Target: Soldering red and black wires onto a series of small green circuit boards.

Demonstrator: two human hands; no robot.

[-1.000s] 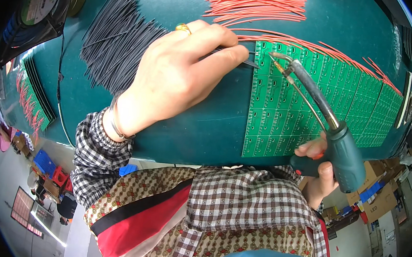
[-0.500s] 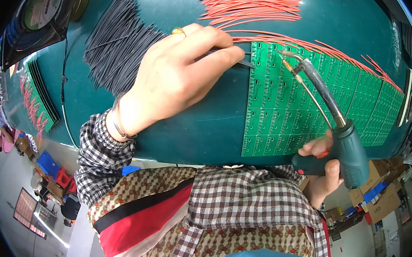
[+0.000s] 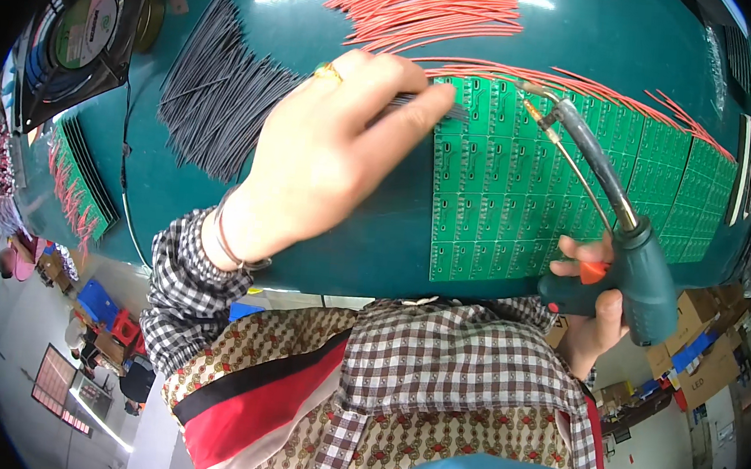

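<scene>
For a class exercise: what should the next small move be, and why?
Probably ease the soldering gun leftward: the right hand holds it with its tip right of the thin, blurred dark item that the left hand pinches near the upper left corner of the circuit boards.

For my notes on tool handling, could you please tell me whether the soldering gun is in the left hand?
No, the right hand grips the soldering gun by its dark green handle.
</scene>
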